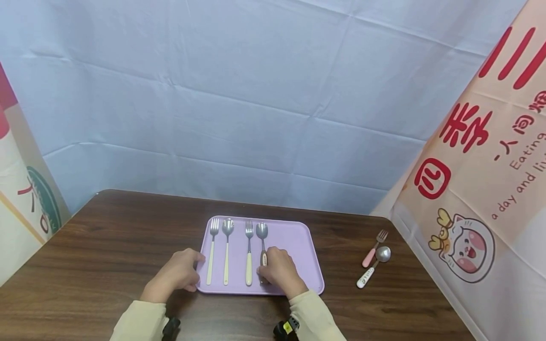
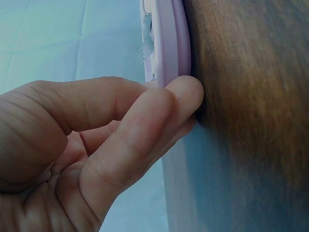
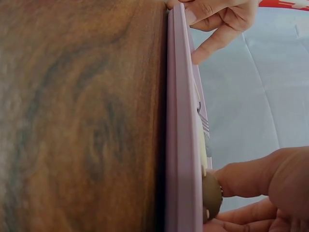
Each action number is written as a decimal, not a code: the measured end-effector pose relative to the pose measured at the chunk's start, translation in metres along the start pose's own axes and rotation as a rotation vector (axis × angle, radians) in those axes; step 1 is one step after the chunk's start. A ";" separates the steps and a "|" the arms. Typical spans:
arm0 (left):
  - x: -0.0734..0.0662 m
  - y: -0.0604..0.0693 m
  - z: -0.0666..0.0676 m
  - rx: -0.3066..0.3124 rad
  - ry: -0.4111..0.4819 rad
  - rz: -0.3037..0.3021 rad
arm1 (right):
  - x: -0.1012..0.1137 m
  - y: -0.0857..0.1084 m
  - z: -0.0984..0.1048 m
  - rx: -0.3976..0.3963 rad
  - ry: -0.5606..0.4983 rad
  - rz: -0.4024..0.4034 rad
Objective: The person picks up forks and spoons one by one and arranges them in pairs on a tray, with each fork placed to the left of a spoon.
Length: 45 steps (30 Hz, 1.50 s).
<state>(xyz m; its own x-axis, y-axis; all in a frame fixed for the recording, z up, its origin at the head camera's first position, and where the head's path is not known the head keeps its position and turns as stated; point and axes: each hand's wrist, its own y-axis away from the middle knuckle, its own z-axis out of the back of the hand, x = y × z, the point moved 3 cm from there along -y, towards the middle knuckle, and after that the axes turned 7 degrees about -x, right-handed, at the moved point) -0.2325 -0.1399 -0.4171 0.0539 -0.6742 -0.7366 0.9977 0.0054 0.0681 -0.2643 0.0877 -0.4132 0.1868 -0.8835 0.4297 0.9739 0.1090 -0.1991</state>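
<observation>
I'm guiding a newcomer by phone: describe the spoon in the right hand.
On the dark wooden table lies a purple tray. The spoon is its rightmost utensil, pinched by the right hand. It alone has a brown handle, unlike the pale-handled fork beside it.

3 forks (image 1: 210, 263), 3 spoons (image 1: 226, 260), 1 tray (image 1: 298, 255), 1 wooden table (image 1: 106, 246), 2 hands (image 1: 180, 271), 2 sleeves (image 1: 142, 319), 2 black wrist devices (image 1: 172, 327)

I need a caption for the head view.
Right hand grips a brown-handled spoon; left hand holds the purple tray.
</observation>
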 end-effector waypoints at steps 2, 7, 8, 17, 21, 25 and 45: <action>0.000 0.000 0.000 0.002 -0.002 0.001 | 0.000 0.000 0.000 0.003 -0.001 0.000; 0.000 0.000 0.000 0.004 0.002 0.001 | 0.000 0.000 0.000 0.010 0.000 0.006; 0.000 0.000 0.000 0.003 0.004 0.000 | 0.000 0.000 0.000 0.013 0.001 0.009; 0.000 -0.001 0.000 -0.001 0.018 -0.010 | 0.007 0.004 0.010 0.120 0.034 0.088; 0.000 -0.001 0.000 0.001 0.020 -0.010 | 0.010 0.006 0.013 0.204 0.093 0.165; 0.000 0.000 0.000 0.004 0.005 0.000 | 0.011 0.009 0.015 0.239 0.155 0.212; 0.000 -0.001 0.000 0.000 0.002 -0.009 | 0.016 0.012 0.032 0.308 0.208 0.347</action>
<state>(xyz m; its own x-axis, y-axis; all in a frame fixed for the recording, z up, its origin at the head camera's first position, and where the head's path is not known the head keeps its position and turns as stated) -0.2335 -0.1397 -0.4173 0.0447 -0.6726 -0.7387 0.9981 -0.0010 0.0613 -0.2458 0.0892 -0.3807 0.5069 -0.8400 0.1935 0.8578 0.5137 -0.0169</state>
